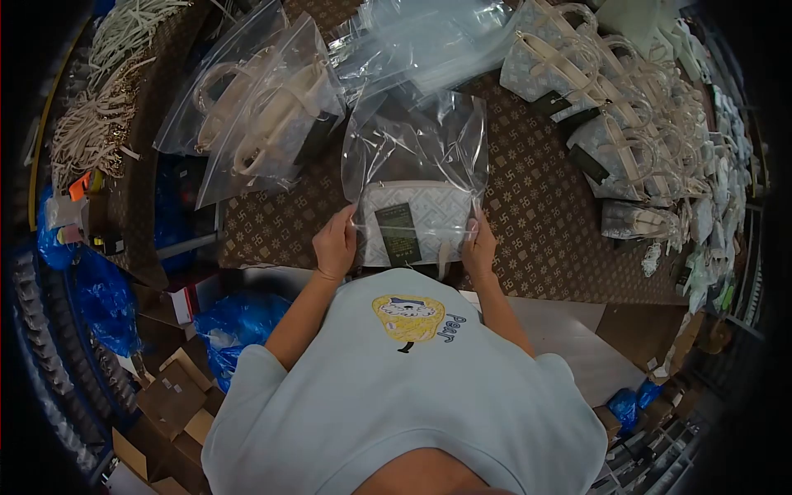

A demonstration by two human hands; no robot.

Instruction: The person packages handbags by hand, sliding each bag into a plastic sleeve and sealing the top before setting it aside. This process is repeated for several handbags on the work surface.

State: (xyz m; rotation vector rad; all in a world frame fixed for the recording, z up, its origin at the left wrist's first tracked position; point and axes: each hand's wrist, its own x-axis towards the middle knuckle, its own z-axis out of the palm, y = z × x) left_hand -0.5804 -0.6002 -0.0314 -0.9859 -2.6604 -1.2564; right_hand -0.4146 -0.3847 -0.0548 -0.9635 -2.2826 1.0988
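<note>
In front of my body, at the table's near edge, a pale patterned handbag with a dark green tag lies inside a clear plastic bag. The plastic's upper part stretches away from me across the table. My left hand is closed on the left edge of the plastic bag, beside the handbag. On the opposite side, my right hand pinches the right edge. The fingertips of both hands are partly hidden by the plastic and the handbag.
Bagged handbags lie at the back left, beside a stack of clear plastic bags. Several unbagged handbags crowd the right. Pale straps hang at far left. Cardboard boxes and a blue plastic sack stand below the brown table.
</note>
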